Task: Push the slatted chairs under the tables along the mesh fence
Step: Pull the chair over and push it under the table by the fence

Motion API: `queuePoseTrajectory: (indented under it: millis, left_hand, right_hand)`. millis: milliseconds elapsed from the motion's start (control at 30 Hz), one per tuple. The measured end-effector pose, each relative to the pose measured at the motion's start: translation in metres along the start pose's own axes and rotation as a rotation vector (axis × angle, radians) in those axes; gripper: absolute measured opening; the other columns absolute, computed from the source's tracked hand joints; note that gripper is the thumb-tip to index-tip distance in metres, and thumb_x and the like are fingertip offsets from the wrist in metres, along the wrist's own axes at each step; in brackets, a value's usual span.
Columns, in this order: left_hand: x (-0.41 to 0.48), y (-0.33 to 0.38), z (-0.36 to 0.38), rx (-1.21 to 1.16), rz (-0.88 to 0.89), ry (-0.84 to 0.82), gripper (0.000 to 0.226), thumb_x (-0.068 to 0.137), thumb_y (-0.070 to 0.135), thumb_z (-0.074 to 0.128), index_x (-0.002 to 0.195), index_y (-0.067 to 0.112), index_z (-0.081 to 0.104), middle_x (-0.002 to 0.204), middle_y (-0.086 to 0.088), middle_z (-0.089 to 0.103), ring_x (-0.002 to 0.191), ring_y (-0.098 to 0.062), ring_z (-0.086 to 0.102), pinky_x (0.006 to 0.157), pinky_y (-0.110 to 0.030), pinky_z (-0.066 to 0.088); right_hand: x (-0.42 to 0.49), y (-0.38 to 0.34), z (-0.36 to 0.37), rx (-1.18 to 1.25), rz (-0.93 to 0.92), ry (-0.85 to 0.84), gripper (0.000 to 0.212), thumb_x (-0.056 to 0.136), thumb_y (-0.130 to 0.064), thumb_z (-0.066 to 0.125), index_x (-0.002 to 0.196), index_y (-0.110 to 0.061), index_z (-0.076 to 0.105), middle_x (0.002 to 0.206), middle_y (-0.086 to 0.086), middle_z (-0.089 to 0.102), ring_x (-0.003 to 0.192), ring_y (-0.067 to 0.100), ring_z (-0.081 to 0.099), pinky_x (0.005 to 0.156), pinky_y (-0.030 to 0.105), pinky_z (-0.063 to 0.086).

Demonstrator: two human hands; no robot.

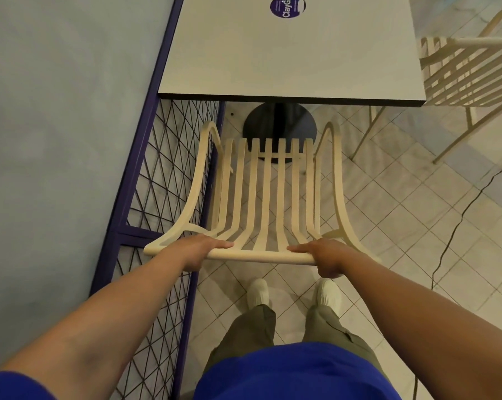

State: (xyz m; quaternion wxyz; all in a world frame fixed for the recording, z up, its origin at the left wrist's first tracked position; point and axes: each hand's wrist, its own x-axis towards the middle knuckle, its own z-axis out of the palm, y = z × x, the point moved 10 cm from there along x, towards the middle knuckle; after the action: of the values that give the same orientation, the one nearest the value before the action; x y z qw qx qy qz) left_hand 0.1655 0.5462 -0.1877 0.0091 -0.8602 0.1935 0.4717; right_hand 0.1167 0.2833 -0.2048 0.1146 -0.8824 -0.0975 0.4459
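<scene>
A cream slatted chair [268, 192] stands in front of me, its seat just short of the grey square table [290, 56]. The table's black round base [280, 122] shows beyond the seat's front edge. My left hand [199, 251] grips the left part of the chair's top back rail, fingers curled over it. My right hand [327, 256] grips the right part of the same rail. The purple-framed mesh fence [157, 174] runs close along the chair's left armrest.
A second cream slatted chair [469, 73] stands at the table's right side. A thin black cable [463, 215] trails over the tiled floor on the right. A round purple sticker [287, 7] lies on the tabletop. My feet stand behind the chair.
</scene>
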Motion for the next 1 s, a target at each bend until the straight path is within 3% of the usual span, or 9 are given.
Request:
queuePoseTrajectory:
  millis: [100, 200, 333, 567, 1000]
  left_hand:
    - [0.002, -0.001, 0.001, -0.015, 0.006, -0.040, 0.089, 0.086, 0.010, 0.065, 0.149, 0.056, 0.023, 0.125, 0.001, 0.052, 0.102, -0.018, 0.054, 0.088, -0.036, 0.051]
    - [0.006, 0.004, 0.000, -0.059, 0.025, -0.067, 0.085, 0.082, 0.045, 0.072, 0.152, 0.050, 0.024, 0.136, 0.001, 0.053, 0.112, -0.019, 0.054, 0.097, -0.040, 0.048]
    - [0.009, 0.022, -0.009, -0.132, 0.065, -0.056, 0.090, 0.081, 0.071, 0.062, 0.156, 0.043, 0.021, 0.157, 0.000, 0.037, 0.137, -0.025, 0.041, 0.110, -0.044, 0.037]
    - [0.007, 0.032, -0.018, -0.189, 0.060, -0.019, 0.084, 0.084, 0.077, 0.049, 0.155, 0.036, 0.029, 0.160, 0.000, 0.035, 0.142, -0.023, 0.036, 0.114, -0.046, 0.033]
    - [0.002, 0.048, -0.016, -0.141, 0.042, -0.033, 0.081, 0.086, 0.074, 0.051, 0.155, 0.034, 0.031, 0.159, -0.003, 0.036, 0.141, -0.026, 0.038, 0.113, -0.047, 0.034]
  right_hand:
    - [0.003, 0.002, 0.001, 0.045, 0.010, -0.049, 0.082, 0.086, -0.013, 0.067, 0.152, -0.041, 0.028, 0.132, 0.002, 0.053, 0.105, 0.019, 0.053, 0.095, 0.034, 0.045]
    - [0.002, -0.005, -0.001, 0.137, 0.007, -0.092, 0.080, 0.088, -0.048, 0.067, 0.154, -0.034, 0.025, 0.148, 0.004, 0.044, 0.126, 0.024, 0.048, 0.107, 0.039, 0.037]
    - [-0.001, -0.015, -0.010, 0.192, 0.002, -0.075, 0.082, 0.089, -0.066, 0.053, 0.155, -0.027, 0.024, 0.160, 0.004, 0.030, 0.143, 0.027, 0.032, 0.115, 0.041, 0.026]
    - [-0.004, -0.017, -0.018, 0.297, 0.036, 0.039, 0.076, 0.093, -0.068, 0.040, 0.154, -0.025, 0.030, 0.159, 0.003, 0.032, 0.144, 0.026, 0.030, 0.115, 0.044, 0.024]
    - [-0.016, -0.016, -0.016, 0.260, 0.028, 0.056, 0.072, 0.095, -0.064, 0.040, 0.153, -0.021, 0.032, 0.158, 0.004, 0.034, 0.143, 0.026, 0.033, 0.115, 0.042, 0.027]
